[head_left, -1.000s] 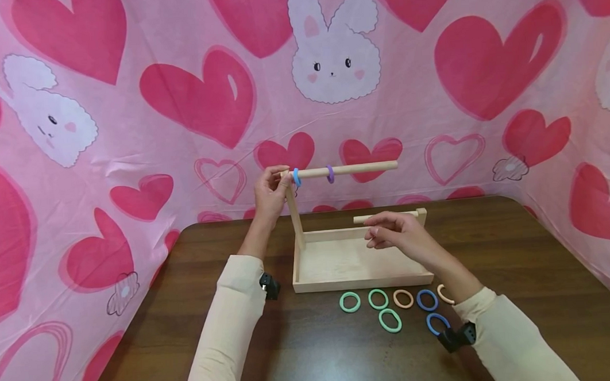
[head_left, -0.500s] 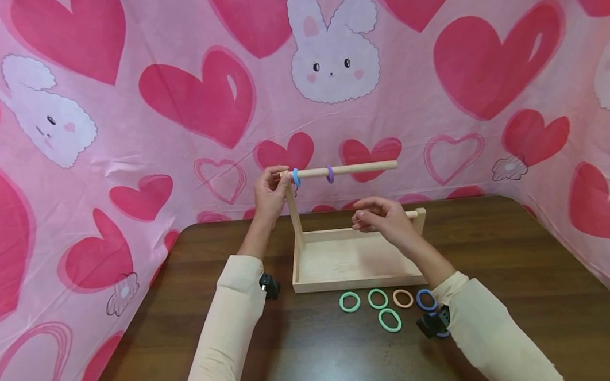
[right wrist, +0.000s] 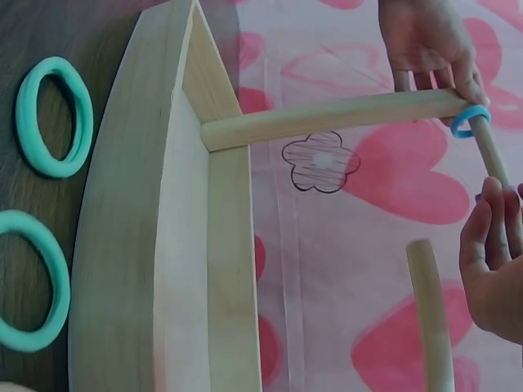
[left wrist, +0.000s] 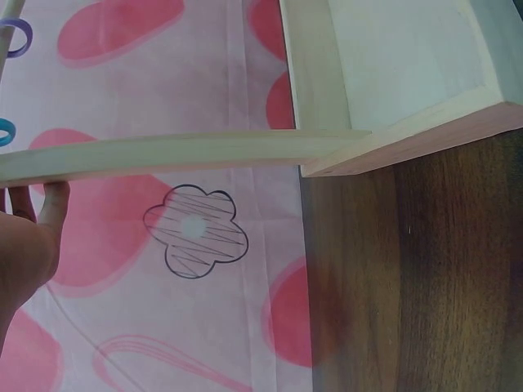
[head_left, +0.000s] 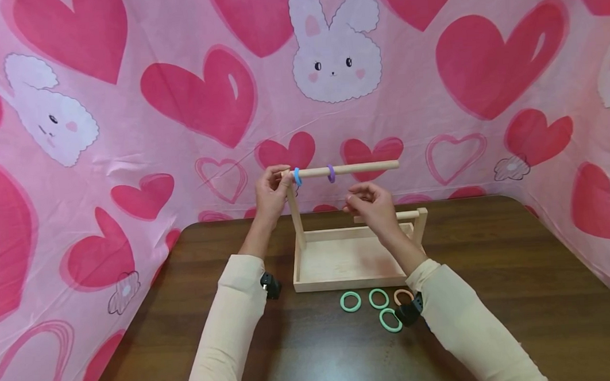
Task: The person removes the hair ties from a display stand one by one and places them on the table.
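Note:
My left hand [head_left: 271, 193] grips the top of the tall post [head_left: 295, 218] of a wooden rack, where a round horizontal rod [head_left: 366, 168] joins it. A light blue ring [head_left: 297, 177] hangs on this rod close to my left fingers. Farther along it hangs a purple ring [head_left: 331, 174]. My right hand [head_left: 374, 206] hovers below the rod and right of the purple ring, fingers loosely bent, with nothing visible in it. Behind that hand runs a lower rod [head_left: 407, 215] on a short post [head_left: 420, 225]. Both posts rise from a shallow wooden tray [head_left: 341, 284].
On the brown table [head_left: 229, 332], in front of the tray, lie several green rings [head_left: 350, 309] and an orange ring [head_left: 396, 294], partly covered by the right wrist camera [head_left: 410, 311]. A pink cloth [head_left: 177, 128] with hearts and rabbits hangs behind.
My right hand has moved left and up, from beside the lower rod toward the upper rod. Its forearm now covers the blue rings on the table. My left hand stays on the post.

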Tool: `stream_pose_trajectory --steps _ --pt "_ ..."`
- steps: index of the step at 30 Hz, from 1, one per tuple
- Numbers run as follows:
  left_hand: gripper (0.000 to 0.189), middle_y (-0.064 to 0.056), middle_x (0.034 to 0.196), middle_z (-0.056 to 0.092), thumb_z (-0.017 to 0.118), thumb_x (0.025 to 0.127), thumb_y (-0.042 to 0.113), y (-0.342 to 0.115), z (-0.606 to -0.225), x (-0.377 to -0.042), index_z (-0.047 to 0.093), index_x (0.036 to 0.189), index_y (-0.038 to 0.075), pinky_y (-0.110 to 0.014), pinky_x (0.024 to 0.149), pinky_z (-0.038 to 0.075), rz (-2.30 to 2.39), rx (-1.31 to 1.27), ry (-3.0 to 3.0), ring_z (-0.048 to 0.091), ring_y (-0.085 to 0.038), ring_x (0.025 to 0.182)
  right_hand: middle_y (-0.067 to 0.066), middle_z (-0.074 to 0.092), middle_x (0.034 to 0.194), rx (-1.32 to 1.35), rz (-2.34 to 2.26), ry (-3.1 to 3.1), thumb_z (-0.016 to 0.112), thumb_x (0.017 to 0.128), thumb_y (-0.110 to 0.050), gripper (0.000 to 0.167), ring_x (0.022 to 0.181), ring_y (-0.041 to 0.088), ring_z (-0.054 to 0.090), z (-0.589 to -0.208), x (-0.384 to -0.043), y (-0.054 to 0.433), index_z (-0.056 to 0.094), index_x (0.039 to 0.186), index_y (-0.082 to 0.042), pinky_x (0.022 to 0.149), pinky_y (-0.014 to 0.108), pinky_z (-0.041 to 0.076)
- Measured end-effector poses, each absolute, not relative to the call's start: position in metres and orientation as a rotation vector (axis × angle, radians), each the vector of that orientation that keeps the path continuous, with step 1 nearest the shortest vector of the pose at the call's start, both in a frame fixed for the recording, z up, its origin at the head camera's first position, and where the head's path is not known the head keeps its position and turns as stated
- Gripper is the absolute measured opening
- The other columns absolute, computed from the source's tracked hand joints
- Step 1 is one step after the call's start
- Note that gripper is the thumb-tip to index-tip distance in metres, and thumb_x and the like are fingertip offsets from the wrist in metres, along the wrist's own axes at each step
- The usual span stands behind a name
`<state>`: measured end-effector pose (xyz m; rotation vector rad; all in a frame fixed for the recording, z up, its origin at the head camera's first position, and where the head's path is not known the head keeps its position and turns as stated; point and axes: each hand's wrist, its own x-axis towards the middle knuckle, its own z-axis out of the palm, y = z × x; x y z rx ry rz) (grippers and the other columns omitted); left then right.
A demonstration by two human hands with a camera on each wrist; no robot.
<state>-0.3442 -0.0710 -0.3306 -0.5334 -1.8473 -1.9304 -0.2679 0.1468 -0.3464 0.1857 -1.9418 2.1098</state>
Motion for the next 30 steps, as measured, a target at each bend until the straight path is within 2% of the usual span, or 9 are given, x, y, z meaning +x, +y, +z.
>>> stream_pose_trajectory --steps 7,18,30 --pt "0.021 0.015 0.082 0.063 0.063 0.097 -0.002 -0.072 -0.33 -0.343 0.061 0.116 -0.012 -0.016 0.068 0.055 -1.935 -0.506 -1.846 0.062 0.0 0.075 -0.017 0.067 0.066 0.128 2.093 -1.829 0.067 0.091 0.004 0.024 0.057 -0.001 0.066 -0.341 -0.277 0.127 0.06 0.11 0.015 0.062 0.017 0.059" --pt "0.021 0.014 0.084 0.066 0.064 0.096 -0.003 -0.071 -0.33 -0.344 0.061 0.115 -0.013 -0.015 0.069 0.055 -1.942 -0.516 -1.827 0.062 0.0 0.077 -0.016 0.065 0.062 0.02 2.056 -1.674 0.072 0.087 0.003 0.021 0.051 -0.002 0.063 -0.342 -0.289 0.105 0.065 0.103 0.014 0.054 0.015 0.055" --pt "0.021 0.015 0.083 0.065 0.064 0.096 -0.003 -0.07 -0.33 -0.344 0.062 0.115 -0.012 -0.016 0.07 0.055 -1.944 -0.522 -1.826 0.062 -0.001 0.076 -0.01 0.067 0.064 -0.085 2.303 -1.48 0.068 0.086 0.01 0.026 0.05 0.001 0.065 -0.341 -0.301 0.089 0.061 0.112 0.015 0.056 0.019 0.058"
